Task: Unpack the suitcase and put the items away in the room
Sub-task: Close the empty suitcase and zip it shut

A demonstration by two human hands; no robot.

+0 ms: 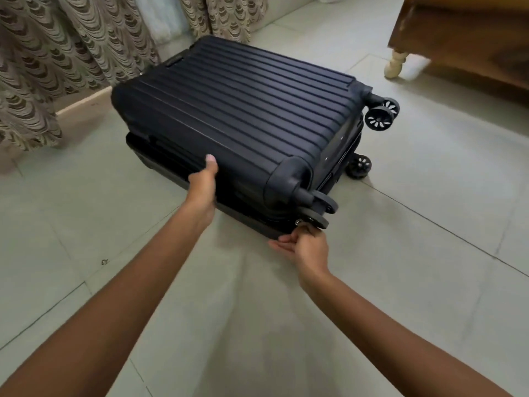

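Right now my left hand point(203, 184) sits on the near long side of the suitcase point(234, 110). Its thumb lies over the top edge of the ribbed shell, but its fingers are hidden against the side wall, so I cannot tell whether they curl in or press flat. My right hand point(305, 245) is at the near right corner, just below a wheel, pinching the small metal zipper pull point(299, 222) between thumb and forefinger, with the other fingers loosely folded beneath.

I judge this to be the very start of the job: unzipping, with the lid not yet lifted and nothing taken out. The next move calls for drawing the pull round the corner and along the seam while the left hand steadies the shell so the case does not slide. After that the lid has to be swung up, and I would guess the hinge is on the far side.

The suitcase lies flat on the tiled floor point(429, 224), one broad face down. Its long axis runs from far left, by the curtains point(57, 53), to near right. The ribs follow that line. The wheels point(379, 116) point right, toward the wooden furniture point(472, 38).
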